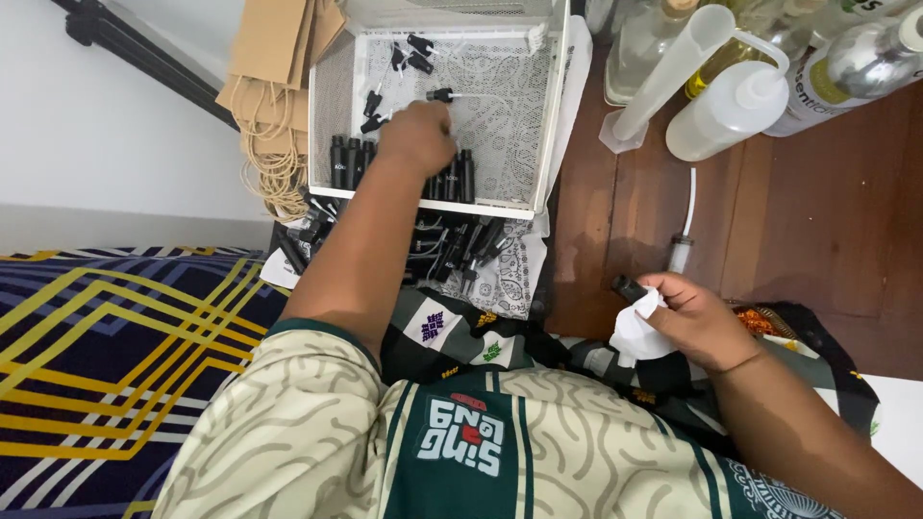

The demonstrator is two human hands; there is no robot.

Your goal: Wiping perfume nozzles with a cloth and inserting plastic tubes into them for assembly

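Brown paper bags are being kept at the top left beside the white tray. A white label with green and yellow is being shown on the silver bottle, top right.

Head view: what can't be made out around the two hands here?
- Left hand over the white tray: its fingertips are hidden by its own back.
- Right hand: the small black bottle is mostly covered by the white cloth.
- Clear bottles: cut off by the top edge.

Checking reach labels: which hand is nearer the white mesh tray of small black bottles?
Left. The left hand is over the white mesh tray, at a black spray cap. The right hand is well off to its right, holding a small black bottle and white cloth.
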